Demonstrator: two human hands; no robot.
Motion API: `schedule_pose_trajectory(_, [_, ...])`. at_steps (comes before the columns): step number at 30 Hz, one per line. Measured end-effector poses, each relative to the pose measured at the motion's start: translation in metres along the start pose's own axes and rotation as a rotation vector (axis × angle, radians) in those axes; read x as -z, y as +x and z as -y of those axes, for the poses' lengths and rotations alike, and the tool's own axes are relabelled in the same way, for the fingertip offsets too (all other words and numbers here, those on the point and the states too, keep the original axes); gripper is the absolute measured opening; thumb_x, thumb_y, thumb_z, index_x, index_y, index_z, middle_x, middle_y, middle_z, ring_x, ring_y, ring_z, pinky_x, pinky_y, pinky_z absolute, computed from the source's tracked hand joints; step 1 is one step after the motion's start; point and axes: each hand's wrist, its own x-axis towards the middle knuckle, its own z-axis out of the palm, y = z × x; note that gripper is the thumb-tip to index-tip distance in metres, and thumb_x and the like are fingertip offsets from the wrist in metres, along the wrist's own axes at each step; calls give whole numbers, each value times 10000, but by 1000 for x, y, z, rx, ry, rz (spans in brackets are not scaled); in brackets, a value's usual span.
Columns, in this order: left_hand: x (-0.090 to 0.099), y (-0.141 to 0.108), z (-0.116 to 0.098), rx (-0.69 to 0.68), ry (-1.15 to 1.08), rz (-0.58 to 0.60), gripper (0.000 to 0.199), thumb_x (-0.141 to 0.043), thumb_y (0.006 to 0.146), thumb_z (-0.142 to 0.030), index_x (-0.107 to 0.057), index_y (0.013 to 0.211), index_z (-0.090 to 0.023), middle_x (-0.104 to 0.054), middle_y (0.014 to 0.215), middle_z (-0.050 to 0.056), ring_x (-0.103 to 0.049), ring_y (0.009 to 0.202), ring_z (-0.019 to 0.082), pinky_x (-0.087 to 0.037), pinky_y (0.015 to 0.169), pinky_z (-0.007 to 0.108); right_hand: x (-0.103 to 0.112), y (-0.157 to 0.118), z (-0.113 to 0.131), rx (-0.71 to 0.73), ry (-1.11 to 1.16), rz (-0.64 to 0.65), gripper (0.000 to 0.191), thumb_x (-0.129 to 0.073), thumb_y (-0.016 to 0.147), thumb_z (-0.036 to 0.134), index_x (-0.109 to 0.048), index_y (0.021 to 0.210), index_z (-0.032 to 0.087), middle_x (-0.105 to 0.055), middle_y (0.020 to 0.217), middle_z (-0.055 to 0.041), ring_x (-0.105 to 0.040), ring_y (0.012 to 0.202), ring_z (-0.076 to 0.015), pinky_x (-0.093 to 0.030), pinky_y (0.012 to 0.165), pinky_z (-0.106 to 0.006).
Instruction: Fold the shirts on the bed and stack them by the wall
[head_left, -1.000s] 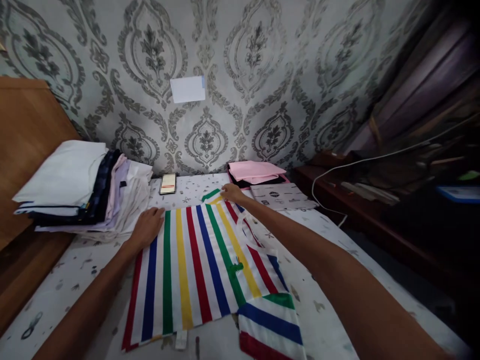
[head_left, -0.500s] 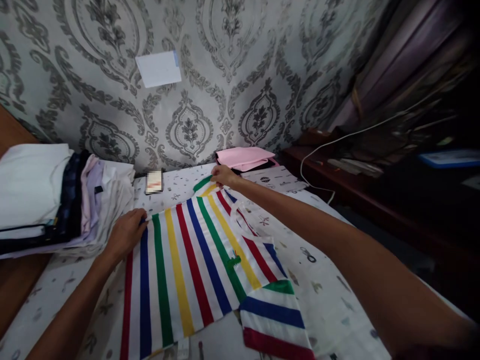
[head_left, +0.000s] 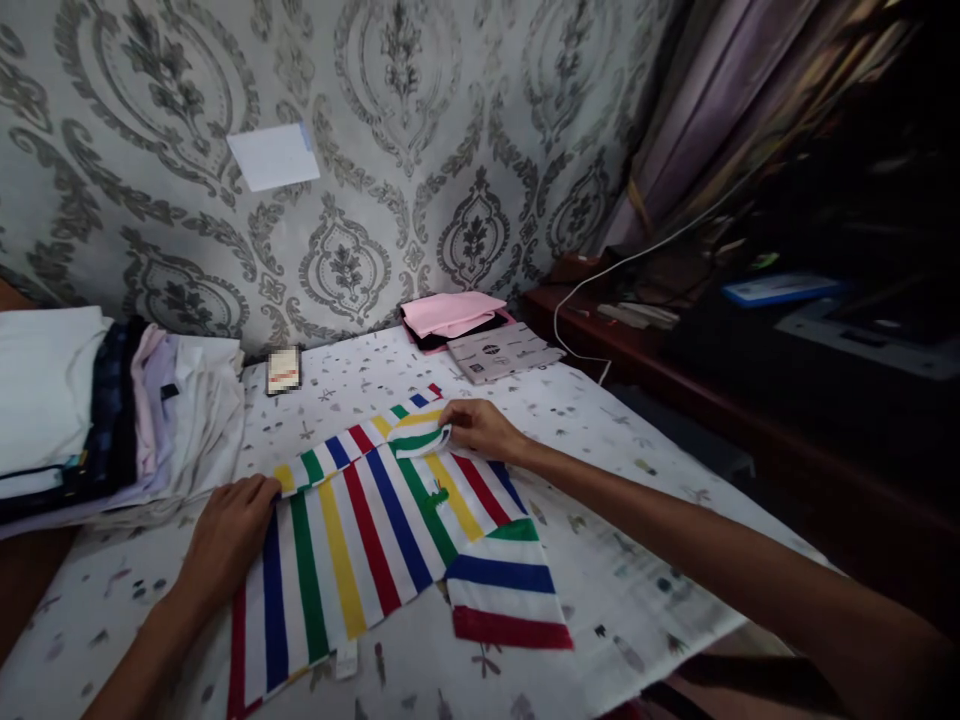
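Observation:
A child-size shirt (head_left: 352,540) with red, blue, green, yellow and white stripes lies spread before me, a small green crocodile patch (head_left: 436,497) on its front. Its far side is folded over in a narrow strip. At the far left corner of that strip, my left hand (head_left: 232,520) is closed on the fabric, the fingertips partly hidden. My right hand (head_left: 480,428) pinches the shirt by the white-edged collar area. One sleeve (head_left: 506,590) points toward me on the right, and a white label (head_left: 346,660) sticks out at the near edge.
Folded clothes (head_left: 56,400) are stacked at the left. A phone-like item (head_left: 283,370) lies near the wall. Pink folded cloth (head_left: 457,315) and a grey printed packet (head_left: 504,352) sit at the back. A white cable (head_left: 577,350) runs along the dark furniture on the right.
The shirt's far side has come over toward me as a folded strip. My right hand has moved nearer with the collar area. The view has turned slightly right.

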Motion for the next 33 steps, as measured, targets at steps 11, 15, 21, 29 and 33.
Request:
schedule_pose_trajectory(11, [27,30,-30,28,-425,24,340,-431,942,-421,-614,1162,-237,-694,1146,84,-655,1040,261,-531,895,401,24,15,9,-147,-386,-130,365,-495,854,123,-704,1150,157,-738,888,-50,-655,703,-166,-519,671,-278])
schedule_pose_trajectory(15, [38,82,-105,-69,-571,26,345,-448,961,-444,-608,1176,-226,-680,1166,98,-645,1059,271,-534,901,414,24,53,-2,-222,-589,-185,277,-606,856,166,-729,1104,144,-742,1061,-98,-670,917,-209,-504,827,-295])
schedule_pose_trajectory(21, [18,136,-179,-188,-379,44,200,-512,901,-193,-648,1046,-213,-675,1085,144,-616,1070,323,-482,889,454,19,69,-13,-247,-618,-159,234,-651,857,214,-748,1067,175,-751,1035,-73,-668,936,-201,-493,802,-263])
schedule_pose_trajectory(29, [-5,142,-145,175,-1027,-136,145,-467,904,-288,-468,772,-227,-450,653,-48,-470,608,141,-378,578,260,25,73,-12,-276,-603,-141,210,-647,845,202,-778,1008,223,-753,978,-34,-670,919,-191,-492,776,-252])
schedule_pose_trajectory(33, [-9,139,-143,184,-1173,-161,110,-490,879,-303,-522,826,-212,-458,709,-41,-452,649,138,-375,615,262,25,77,-11,-288,-602,-139,190,-671,817,200,-791,959,237,-754,959,-22,-669,910,-190,-491,753,-250])
